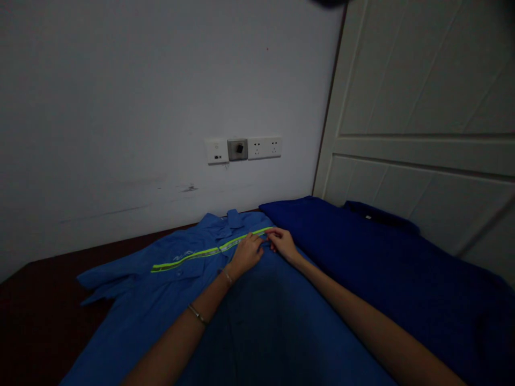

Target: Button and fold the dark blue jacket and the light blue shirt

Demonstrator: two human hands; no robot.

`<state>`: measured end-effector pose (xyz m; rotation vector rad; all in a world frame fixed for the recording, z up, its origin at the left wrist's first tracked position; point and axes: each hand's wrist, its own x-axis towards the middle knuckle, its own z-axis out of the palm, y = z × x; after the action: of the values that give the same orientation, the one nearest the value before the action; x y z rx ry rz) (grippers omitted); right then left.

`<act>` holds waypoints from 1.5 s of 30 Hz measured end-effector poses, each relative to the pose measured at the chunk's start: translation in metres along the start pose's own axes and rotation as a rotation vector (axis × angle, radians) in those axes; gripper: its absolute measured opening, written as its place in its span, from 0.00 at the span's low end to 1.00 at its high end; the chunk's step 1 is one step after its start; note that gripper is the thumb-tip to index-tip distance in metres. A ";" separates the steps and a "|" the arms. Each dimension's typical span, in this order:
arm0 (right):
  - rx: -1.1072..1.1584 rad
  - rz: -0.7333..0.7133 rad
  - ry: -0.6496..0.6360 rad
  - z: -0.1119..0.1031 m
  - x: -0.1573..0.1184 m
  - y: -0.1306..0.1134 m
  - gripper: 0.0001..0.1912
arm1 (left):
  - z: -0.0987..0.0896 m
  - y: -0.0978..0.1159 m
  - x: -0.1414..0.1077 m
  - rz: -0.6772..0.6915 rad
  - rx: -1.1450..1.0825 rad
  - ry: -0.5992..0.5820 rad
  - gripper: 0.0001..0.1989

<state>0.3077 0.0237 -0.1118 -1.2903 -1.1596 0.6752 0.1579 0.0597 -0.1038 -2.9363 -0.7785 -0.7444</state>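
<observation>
The shirt (173, 292) lies under both your hands, its stripe (209, 251) running out toward half past eight, your right hand (284, 244) nearest the stripe's three-o'clock end, your left hand (247, 254) just beside; whether either pinches cloth I cannot tell.

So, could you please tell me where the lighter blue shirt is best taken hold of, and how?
Probably pinch the outstretched sleeve, coming from the left: it juts out from the lighter blue shirt over the dark surface.
</observation>
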 end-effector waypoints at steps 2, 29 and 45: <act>0.006 0.019 0.004 0.000 0.001 0.000 0.13 | -0.001 -0.001 0.000 0.002 0.019 -0.007 0.13; -0.954 -0.311 -0.335 -0.005 -0.010 -0.032 0.11 | 0.012 -0.029 0.020 -0.672 -0.759 0.237 0.09; -1.354 -0.511 -0.421 0.002 -0.013 -0.028 0.14 | 0.014 -0.027 0.018 -0.670 -0.705 0.238 0.09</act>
<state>0.2960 0.0065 -0.0892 -1.8124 -2.3724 -0.3837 0.1651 0.0934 -0.1115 -2.9862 -1.8216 -1.6709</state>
